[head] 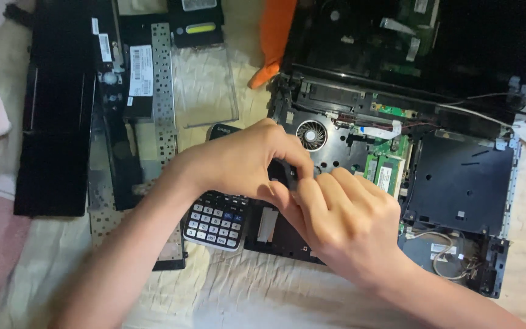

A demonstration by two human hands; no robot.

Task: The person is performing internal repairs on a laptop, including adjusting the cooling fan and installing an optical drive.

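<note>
Both hands meeting over opened laptop (458, 183) on bed: left hand (245, 161) & right hand (348, 222) each pinching w/ closed grip a small black part (282, 173), calculator (217, 222) just beside.

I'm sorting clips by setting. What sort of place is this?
Probably a home, on a bed: a rumpled cream sheet lies under an opened laptop, loose black panels and a calculator, not a workbench.
</note>
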